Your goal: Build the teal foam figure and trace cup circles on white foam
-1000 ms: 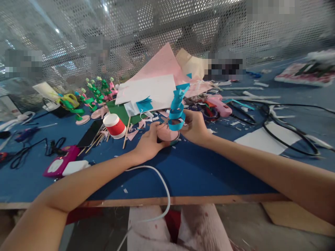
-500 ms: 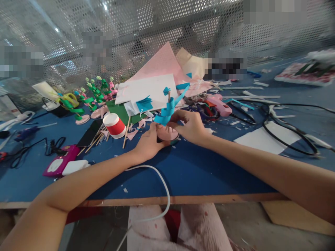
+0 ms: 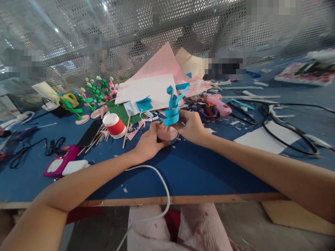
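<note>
Near the middle of the table, a pink round base (image 3: pixel 166 134) carries a thin upright stick. A blue paper strip (image 3: pixel 171 118) winds around the stick in a loose spiral, its free end rising to the upper right. A small blue paper bud (image 3: pixel 170 90) tops it. My left hand (image 3: pixel 147 144) is closed on the base's left edge, thumb at the front, fingers at the back. My right hand (image 3: pixel 193 126) is closed at the right of the spiral, fingertips partly hidden behind the blue strip they pinch.
A red-and-white paper cup (image 3: pixel 114 125) and wooden sticks (image 3: pixel 97 136) lie left of the base. Farther left are finished paper plants (image 3: pixel 98 89) and a magenta box (image 3: pixel 60 161). Right: a pink glue gun (image 3: pixel 220 105), its black cable and white paper (image 3: pixel 268 138). A white cable (image 3: pixel 159 177) crosses the front edge.
The blue spiral and its bud have shifted slightly right and now stand straighter, with the lowest coil turned away from my left fingers. My left hand stays on the base.
</note>
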Available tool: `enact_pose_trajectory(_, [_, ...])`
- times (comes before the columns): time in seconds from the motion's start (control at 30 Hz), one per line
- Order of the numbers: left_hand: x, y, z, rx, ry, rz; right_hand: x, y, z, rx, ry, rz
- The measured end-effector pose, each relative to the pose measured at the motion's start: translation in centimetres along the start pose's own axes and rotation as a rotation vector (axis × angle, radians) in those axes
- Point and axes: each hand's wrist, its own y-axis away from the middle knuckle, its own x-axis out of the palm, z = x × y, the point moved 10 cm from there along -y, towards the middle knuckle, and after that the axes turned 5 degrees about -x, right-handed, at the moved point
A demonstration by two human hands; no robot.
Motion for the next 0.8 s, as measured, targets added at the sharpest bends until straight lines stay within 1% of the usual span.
enact_pose_trajectory(0.1, [0.0,0.0,0.0,0.008,0.018,-0.011,-0.2,0.1,-0.2,-0.006,0.043,-0.015])
enact_pose_trajectory(0.3, [-0.1,0.1,-0.1,0.005,-0.003,-0.007,-0.7,0.0,0.6,-0.062,0.051,-0.057])
enact_pose_trajectory(0.47, [0.0,0.0,0.0,0.006,0.017,-0.006,0.0,0.0,0.5,-0.041,0.059,0.012])
enact_pose_trajectory(0.6, [0.0,0.0,0.0,0.019,0.031,-0.011,-0.3,0.0,0.8,-0.077,0.057,-0.015])
enact_pose_trajectory(0.67, [0.0,0.0,0.0,0.021,0.039,-0.004,-0.2,-0.1,1.2,-0.103,0.046,-0.005])
enact_pose_trajectory(0.8, [0.0,0.0,-0.1,0.024,0.022,-0.002,-0.5,0.0,1.4,-0.11,0.07,-0.023])
